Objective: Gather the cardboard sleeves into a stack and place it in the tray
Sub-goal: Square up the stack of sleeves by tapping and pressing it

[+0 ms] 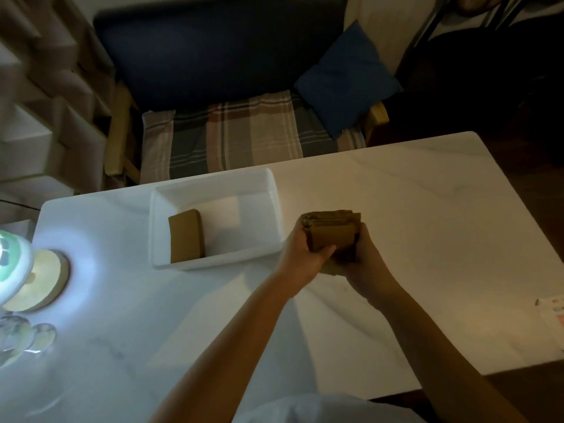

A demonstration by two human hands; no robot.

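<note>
A stack of brown cardboard sleeves (pixel 332 233) is squeezed between both my hands just right of the white tray (pixel 213 190). My left hand (pixel 302 254) grips its left side and my right hand (pixel 366 261) its right side. The stack is held at the white table's middle, apart from the tray's right wall. Inside the tray, against its left side, lies another brown sleeve pile (pixel 186 239). One sleeve's corner (pixel 331 270) sticks out below my hands.
A glowing lamp on a round wooden base (pixel 39 279) and clear glass pieces (pixel 27 334) sit at the table's left edge. A paper (pixel 552 312) lies at the right edge. Behind the table stands a bench with a plaid cushion (pixel 244 132) and a blue pillow (pixel 348 77).
</note>
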